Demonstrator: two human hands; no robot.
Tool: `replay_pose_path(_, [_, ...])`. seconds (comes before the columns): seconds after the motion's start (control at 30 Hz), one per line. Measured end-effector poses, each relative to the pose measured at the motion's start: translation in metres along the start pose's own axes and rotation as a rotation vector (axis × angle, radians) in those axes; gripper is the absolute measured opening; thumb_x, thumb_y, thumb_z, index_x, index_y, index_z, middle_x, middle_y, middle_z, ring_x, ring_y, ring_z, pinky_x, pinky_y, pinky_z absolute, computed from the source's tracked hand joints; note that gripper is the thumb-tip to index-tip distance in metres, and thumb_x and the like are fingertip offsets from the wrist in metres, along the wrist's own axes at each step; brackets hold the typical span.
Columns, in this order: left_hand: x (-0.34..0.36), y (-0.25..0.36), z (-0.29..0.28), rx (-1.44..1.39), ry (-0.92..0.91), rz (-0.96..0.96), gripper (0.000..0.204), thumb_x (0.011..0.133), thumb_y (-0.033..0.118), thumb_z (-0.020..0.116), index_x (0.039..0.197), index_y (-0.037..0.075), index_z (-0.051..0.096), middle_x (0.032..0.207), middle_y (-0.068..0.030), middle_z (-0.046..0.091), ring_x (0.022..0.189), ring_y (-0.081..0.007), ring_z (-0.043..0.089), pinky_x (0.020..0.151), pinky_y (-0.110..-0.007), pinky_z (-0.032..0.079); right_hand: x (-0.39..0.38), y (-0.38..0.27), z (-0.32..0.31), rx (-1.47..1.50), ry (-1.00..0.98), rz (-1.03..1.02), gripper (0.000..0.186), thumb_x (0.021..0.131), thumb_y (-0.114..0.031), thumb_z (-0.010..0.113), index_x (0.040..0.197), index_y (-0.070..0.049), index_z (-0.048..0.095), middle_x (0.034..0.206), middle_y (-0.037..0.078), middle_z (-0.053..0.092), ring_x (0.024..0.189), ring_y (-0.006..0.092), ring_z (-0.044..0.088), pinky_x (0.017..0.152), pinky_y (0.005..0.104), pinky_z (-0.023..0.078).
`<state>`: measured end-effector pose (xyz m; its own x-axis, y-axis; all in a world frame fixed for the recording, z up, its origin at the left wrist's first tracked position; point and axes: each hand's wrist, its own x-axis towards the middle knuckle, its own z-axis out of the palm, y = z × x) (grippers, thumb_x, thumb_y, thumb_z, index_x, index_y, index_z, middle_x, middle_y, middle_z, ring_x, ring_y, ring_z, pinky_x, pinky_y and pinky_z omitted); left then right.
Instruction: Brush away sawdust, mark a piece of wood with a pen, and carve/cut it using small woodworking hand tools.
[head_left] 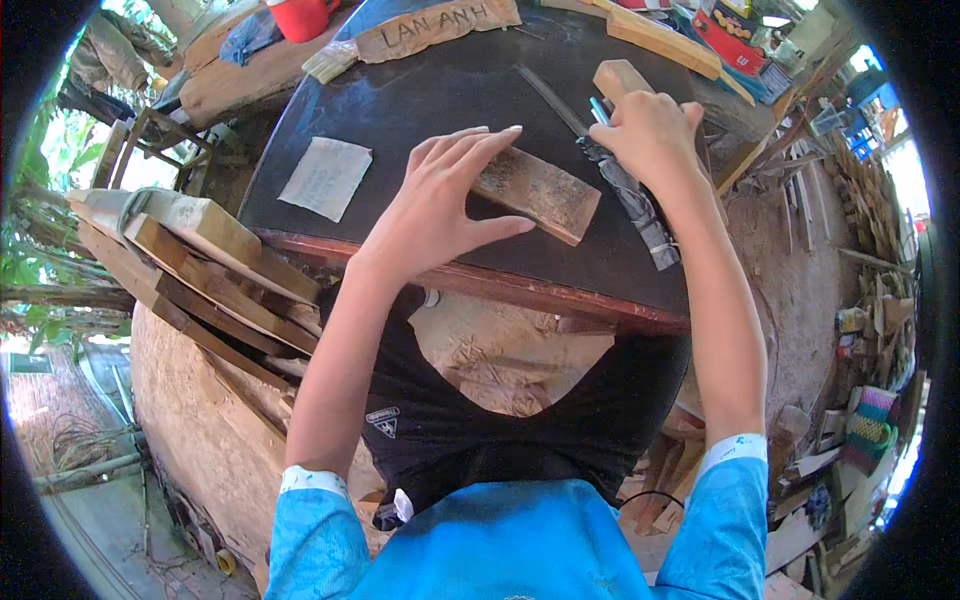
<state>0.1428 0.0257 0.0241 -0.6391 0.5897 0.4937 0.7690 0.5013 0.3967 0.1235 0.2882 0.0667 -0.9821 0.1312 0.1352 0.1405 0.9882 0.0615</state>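
Observation:
On the black table (480, 90) lies a brown, worn wooden block (545, 200). My left hand (440, 200) is at the block's left end, with fingers stretched and thumb apart; whether it touches the block I cannot tell. Further right, my right hand (655, 135) is closed around a lighter piece of wood (620, 78) whose blunt end sticks out past the fingers. Beside that hand are a thin blue stick (599, 110), a narrow dark metal strip (552, 98) and a crumpled black wrap (635, 205). A square of pale paper (327, 178) lies to the left.
A brush (330, 62) and a carved wooden plaque (435, 30) lie at the table's far side. A long wooden piece (665, 42) and a red box (730, 42) are far right. Stacked timber (200, 235) juts in at left. A red mug (300, 18) stands beyond.

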Motion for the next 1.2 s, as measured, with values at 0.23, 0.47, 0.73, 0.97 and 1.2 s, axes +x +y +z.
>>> replay_pose_path(0.23, [-0.009, -0.005, -0.001, -0.025, 0.021, -0.045, 0.069, 0.074, 0.038, 0.089, 0.133, 0.013, 0.065, 0.126, -0.0118, 0.061, 0.123, -0.0325, 0.054, 0.111, -0.044, 0.039, -0.043, -0.002, -0.017, 0.984, 0.237, -0.182, 0.022, 0.104, -0.026, 0.059, 0.112, -0.007, 0.065, 0.098, 0.006, 0.071, 0.092, 0.0164, 0.067, 0.08, 0.0307, 0.047])
replay_pose_path(0.47, [0.01, -0.006, -0.012, 0.034, 0.095, -0.218, 0.041, 0.09, 0.045, 0.076, 0.112, 0.011, 0.07, 0.081, -0.0091, 0.07, 0.087, -0.0306, 0.066, 0.09, -0.041, 0.048, -0.073, -0.032, -0.014, 1.052, 0.247, -0.189, 0.026, 0.109, -0.027, 0.051, 0.106, -0.006, 0.065, 0.086, -0.001, 0.057, 0.078, 0.009, 0.049, 0.075, 0.0257, 0.04])
replay_pose_path(0.73, [0.026, -0.026, -0.008, -0.086, 0.072, -0.398, 0.056, 0.105, 0.051, 0.054, 0.091, -0.001, 0.071, 0.073, -0.0233, 0.063, 0.07, -0.0395, 0.065, 0.068, -0.044, 0.049, -0.082, -0.021, -0.01, 1.239, 0.143, -0.112, 0.047, 0.104, -0.04, 0.053, 0.073, -0.005, 0.049, 0.07, -0.002, 0.043, 0.071, 0.0098, 0.041, 0.068, 0.0274, 0.031])
replay_pose_path(0.97, [0.043, -0.056, 0.011, 0.086, 0.239, -0.262, 0.056, 0.106, 0.046, 0.054, 0.079, 0.0, 0.072, 0.064, -0.0203, 0.065, 0.065, -0.0401, 0.068, 0.063, -0.047, 0.055, -0.087, -0.032, -0.013, 1.262, 0.188, -0.187, 0.043, 0.103, -0.037, 0.057, 0.075, -0.004, 0.052, 0.07, -0.001, 0.047, 0.071, 0.0072, 0.04, 0.066, 0.026, 0.03])
replay_pose_path(1.2, [0.03, -0.058, 0.014, 0.131, 0.276, -0.169, 0.045, 0.097, 0.046, 0.067, 0.093, 0.002, 0.074, 0.096, -0.0162, 0.07, 0.101, -0.0362, 0.066, 0.093, -0.043, 0.05, -0.091, -0.03, -0.007, 1.309, 0.206, 0.067, 0.029, 0.104, -0.03, 0.06, 0.11, -0.003, 0.069, 0.087, -0.003, 0.059, 0.074, 0.0054, 0.048, 0.065, 0.0251, 0.039])
